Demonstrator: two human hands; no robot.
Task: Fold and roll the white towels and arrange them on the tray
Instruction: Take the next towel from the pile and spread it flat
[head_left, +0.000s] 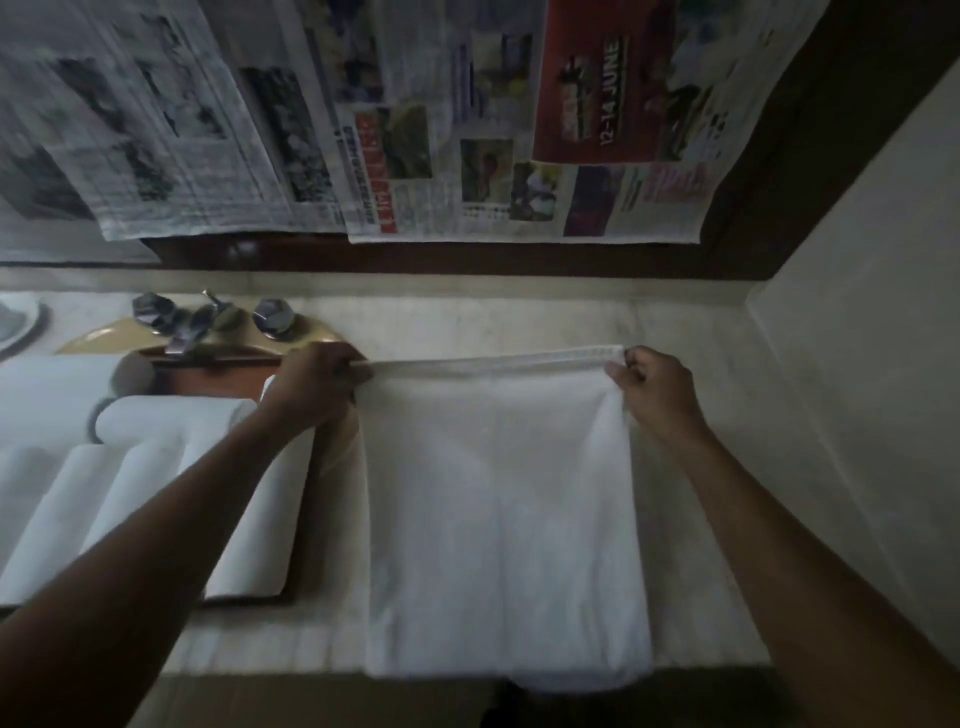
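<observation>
Fingers of left hand (311, 387) and right hand (655, 391) pinch the towel's (506, 519) far corners. Keep that hem taut and level when folding

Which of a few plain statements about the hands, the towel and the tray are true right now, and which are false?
1. The left hand and the right hand each pinch a far corner of the flat towel. True.
2. That towel is already rolled. False: it lies spread on the counter.
3. Rolled towels lie on the tray, to the left of the flat towel. True.
4. Nothing hangs behind the counter. False: newspapers hang there.
5. The right hand rests on the tap. False: it holds the towel; the tap stands beyond the left hand.
</observation>
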